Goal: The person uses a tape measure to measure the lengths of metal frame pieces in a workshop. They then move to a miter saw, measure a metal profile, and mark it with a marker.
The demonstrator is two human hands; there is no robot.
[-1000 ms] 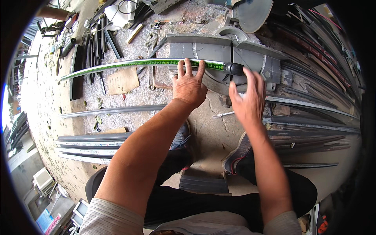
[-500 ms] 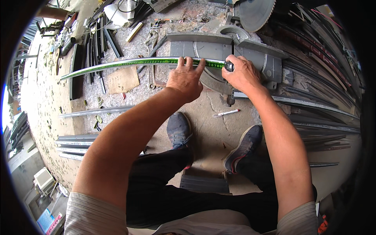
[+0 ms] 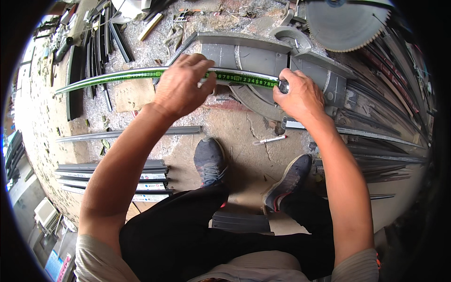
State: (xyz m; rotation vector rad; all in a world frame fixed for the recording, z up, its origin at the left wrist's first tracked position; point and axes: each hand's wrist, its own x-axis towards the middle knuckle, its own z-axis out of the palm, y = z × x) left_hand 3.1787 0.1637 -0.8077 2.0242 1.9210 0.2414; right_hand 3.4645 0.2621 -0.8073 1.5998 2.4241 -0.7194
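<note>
My right hand (image 3: 303, 95) is closed around a small dark tape measure (image 3: 283, 86), thumb and fingers gripping its case. From it the green tape blade (image 3: 253, 81) runs far to the left, lying along a long, slim silver metal profile (image 3: 225, 70). Over the middle of the blade, my left hand (image 3: 181, 87) has its fingers apart and covers part of the blade and profile. Whether its fingertips touch them is unclear. Behind lies the grey metal bed of a mitre saw (image 3: 263, 55), and the profile passes in front of its fence.
The round toothed saw blade (image 3: 347, 28) stands at the upper right. A white marker pen (image 3: 270, 140) lies on the floor between my shoes. Bundles of profiles (image 3: 152, 176) lie at left, with more stacked at right (image 3: 376, 134). A brown cardboard piece (image 3: 134, 94) is beyond my left arm.
My left hand has moved left along the tape, and its fingers have lifted from their earlier place on it. The right hand still holds the tape measure. The view has shifted slightly.
</note>
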